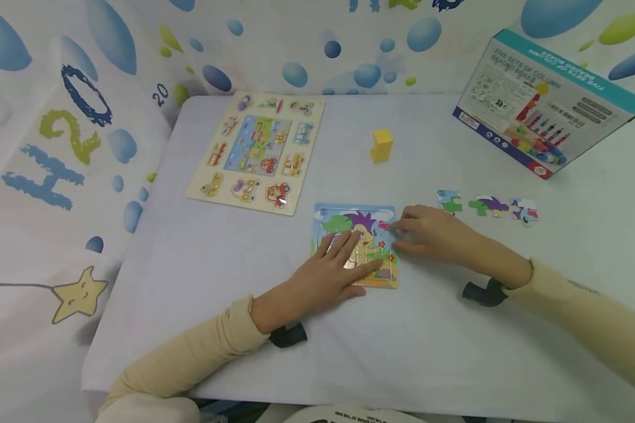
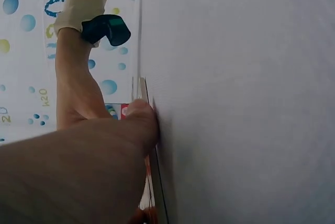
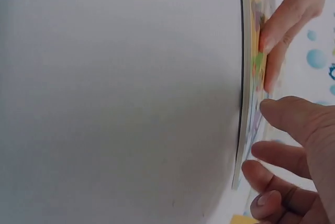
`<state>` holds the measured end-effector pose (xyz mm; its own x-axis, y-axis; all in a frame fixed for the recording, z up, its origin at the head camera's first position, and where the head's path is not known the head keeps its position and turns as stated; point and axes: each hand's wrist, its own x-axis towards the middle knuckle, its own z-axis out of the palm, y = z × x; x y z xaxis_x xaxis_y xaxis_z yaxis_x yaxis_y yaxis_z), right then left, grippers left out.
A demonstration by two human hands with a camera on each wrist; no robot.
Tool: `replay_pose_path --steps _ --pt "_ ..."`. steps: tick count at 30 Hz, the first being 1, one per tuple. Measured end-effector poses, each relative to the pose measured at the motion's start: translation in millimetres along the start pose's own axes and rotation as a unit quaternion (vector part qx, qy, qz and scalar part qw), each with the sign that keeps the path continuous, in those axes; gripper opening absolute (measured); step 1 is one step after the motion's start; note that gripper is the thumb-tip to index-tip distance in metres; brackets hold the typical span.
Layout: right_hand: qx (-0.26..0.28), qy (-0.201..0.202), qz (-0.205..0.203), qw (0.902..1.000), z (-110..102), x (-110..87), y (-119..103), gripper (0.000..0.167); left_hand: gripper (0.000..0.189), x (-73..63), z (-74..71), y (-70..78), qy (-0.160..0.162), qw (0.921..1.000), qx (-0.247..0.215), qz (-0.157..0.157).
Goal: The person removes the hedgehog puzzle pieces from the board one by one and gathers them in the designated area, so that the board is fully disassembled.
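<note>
A square jigsaw puzzle (image 1: 357, 210) with a purple-haired cartoon figure lies on the white table, its frame blue at the top and orange at the bottom. My left hand (image 1: 329, 271) rests across its left and middle part, fingers spread, covering some of the picture. At the right edge is my right hand (image 1: 428, 234), its fingertips against the puzzle's border. In the right wrist view, the thumb (image 3: 290, 114) and bent fingers stand apart beside the puzzle's edge. Three loose pieces lie beyond the right hand: a green one (image 1: 450, 201), a purple-and-green one (image 1: 489, 205) and a flowered one (image 1: 525, 212).
A wooden picture board (image 1: 198, 187) with vehicle shapes lies at the back left. Yellow blocks (image 1: 382, 146) stand near the back middle. At the back right is a large toy box (image 1: 545, 106), before a patterned curtain (image 1: 296, 35).
</note>
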<state>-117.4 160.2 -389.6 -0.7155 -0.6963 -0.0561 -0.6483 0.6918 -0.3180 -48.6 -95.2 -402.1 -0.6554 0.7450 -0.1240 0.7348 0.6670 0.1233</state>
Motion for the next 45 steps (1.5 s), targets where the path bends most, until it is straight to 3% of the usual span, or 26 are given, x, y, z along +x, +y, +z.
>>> replay_pose_path --steps 6,17,28,45 --pt "-0.015 -0.023 0.007 0.9996 5.3 4.0 -6.5 0.046 0.055 -0.7 -0.3 -1.0 -0.001 0.9999 0.012 0.011" --pt "0.000 -0.020 -0.011 0.9997 5.0 4.1 -9.7 0.044 0.055 0.4 -1.0 -1.8 -0.006 1.0000 0.004 0.007" --pt "0.080 -0.055 0.037 0.9945 1.1 3.9 -14.5 0.050 0.054 -1.6 0.7 -1.6 0.011 0.9997 0.013 0.016" --pt "0.086 -0.042 0.037 0.9947 2.0 4.5 -17.7 0.049 0.055 -1.0 0.4 -0.8 0.001 0.9999 0.010 0.006"
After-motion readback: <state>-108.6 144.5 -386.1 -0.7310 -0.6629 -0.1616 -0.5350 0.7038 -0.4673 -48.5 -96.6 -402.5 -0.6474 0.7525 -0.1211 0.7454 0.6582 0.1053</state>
